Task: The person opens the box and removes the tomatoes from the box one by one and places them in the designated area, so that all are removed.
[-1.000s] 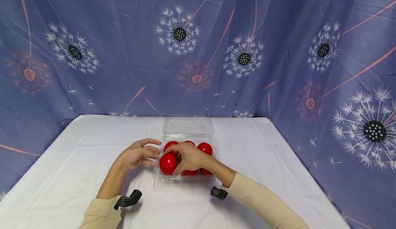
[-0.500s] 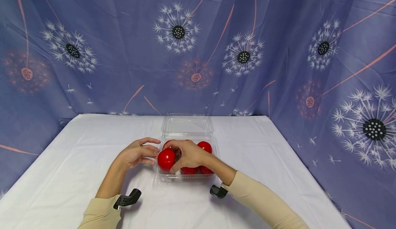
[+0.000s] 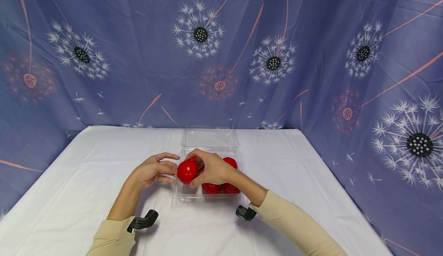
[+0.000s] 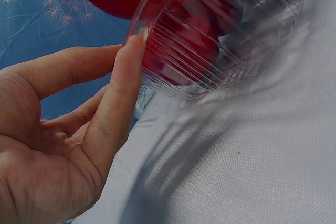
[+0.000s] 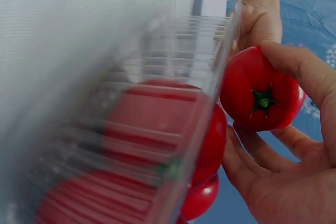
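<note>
My right hand [image 3: 215, 167] grips a red tomato [image 3: 187, 172] above the front left part of a clear plastic clamshell box [image 3: 188, 196]. The right wrist view shows the tomato's green star-shaped calyx [image 5: 263, 101], with the thumb over one side and the fingers under the other. Several more tomatoes [image 3: 212, 188] sit in the box, some hidden behind the right hand. My left hand [image 3: 152, 171] is at the box's left side, its fingers extended and spread. In the left wrist view, its fingertips [image 4: 137, 43] are right at the clear rim.
The box's lid [image 3: 209, 138] lies folded back behind it. A white cloth [image 3: 294, 171] covers the table, and a blue curtain with a dandelion pattern [image 3: 155, 56] hangs behind and at the sides. Each wrist wears a black camera mount [image 3: 145, 220].
My right hand has raised the tomato from the box's front left spot, upward and slightly away. My left hand stays at the box's left side.
</note>
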`<state>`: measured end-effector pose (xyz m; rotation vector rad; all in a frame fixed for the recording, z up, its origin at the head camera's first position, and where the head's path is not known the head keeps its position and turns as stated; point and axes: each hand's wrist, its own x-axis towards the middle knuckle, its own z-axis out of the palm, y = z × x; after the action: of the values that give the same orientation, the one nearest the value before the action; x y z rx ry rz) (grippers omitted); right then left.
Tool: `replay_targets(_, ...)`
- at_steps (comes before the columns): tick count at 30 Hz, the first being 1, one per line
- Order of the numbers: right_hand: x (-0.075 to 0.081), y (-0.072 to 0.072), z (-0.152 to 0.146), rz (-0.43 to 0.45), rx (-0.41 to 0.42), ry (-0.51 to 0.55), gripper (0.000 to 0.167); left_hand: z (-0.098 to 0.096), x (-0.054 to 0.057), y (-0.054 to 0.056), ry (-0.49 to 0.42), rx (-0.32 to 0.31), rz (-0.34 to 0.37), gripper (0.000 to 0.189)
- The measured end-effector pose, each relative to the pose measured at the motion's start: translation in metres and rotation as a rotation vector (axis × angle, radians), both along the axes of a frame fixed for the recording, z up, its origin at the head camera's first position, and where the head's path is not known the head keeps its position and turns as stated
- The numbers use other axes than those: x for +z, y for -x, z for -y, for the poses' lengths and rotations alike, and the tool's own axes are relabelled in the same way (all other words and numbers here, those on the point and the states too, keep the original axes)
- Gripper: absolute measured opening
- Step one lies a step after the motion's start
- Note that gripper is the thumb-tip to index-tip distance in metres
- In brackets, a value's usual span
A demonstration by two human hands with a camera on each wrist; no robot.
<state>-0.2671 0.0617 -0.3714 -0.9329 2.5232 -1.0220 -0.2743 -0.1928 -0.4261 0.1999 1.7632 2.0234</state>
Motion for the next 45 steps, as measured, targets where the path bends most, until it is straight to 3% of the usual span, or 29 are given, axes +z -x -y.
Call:
replay_targets(10, 0.019, 0.006, -0.017, 0.033, -0.118, 0.070, 0.070, 0.000, 0.003, -0.002, -0.006, 0.002, 0.001, 0.056)
replay_targets(19, 0.028, 0.018, -0.046, 0.063, -0.188, 0.157, 0.068, 0.000, 0.002, -0.002, -0.006, 0.006, -0.008, 0.057)
replay_targets(32, 0.029, 0.032, -0.089, -0.005, -0.356, 0.199, 0.064, 0.000, 0.000, -0.002, -0.003, 0.011, -0.007, 0.057)
replay_targets(45, 0.025, 0.043, -0.127, 0.018, -0.500, 0.217, 0.061, 0.001, 0.000, -0.001, -0.016, 0.011, -0.002, 0.057)
